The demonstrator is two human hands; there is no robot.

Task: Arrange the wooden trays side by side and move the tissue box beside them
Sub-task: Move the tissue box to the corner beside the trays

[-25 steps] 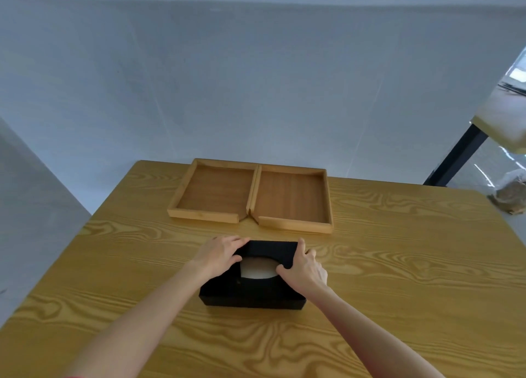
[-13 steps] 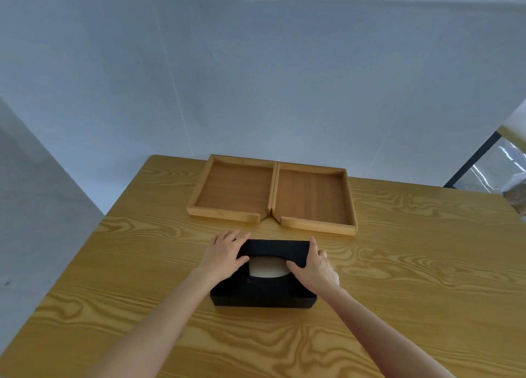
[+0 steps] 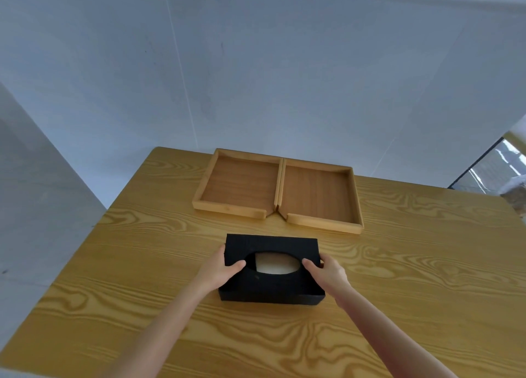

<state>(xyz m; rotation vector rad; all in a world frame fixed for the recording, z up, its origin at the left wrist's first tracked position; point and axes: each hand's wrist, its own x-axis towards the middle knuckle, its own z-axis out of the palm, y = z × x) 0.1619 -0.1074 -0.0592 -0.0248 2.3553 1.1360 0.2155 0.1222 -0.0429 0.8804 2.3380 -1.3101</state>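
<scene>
Two shallow wooden trays lie side by side at the far middle of the table, the left tray (image 3: 216,182) touching the right tray (image 3: 354,204) along their long edges. Nearer to me sits a black tissue box (image 3: 271,288) with an oval opening that shows white tissue. My left hand (image 3: 219,272) grips the box's left end, thumb on top. My right hand (image 3: 327,273) grips its right end the same way. The box sits in front of the trays, apart from them.
The wooden table (image 3: 142,263) ends at a pale wall and floor on the left and behind. At the far right a dark table leg (image 3: 472,167) and a bright surface show past the table's right corner.
Both hands slid from the top of the tissue box to its two ends and closed on it. The view shifted, so the trays and box sit further right.
</scene>
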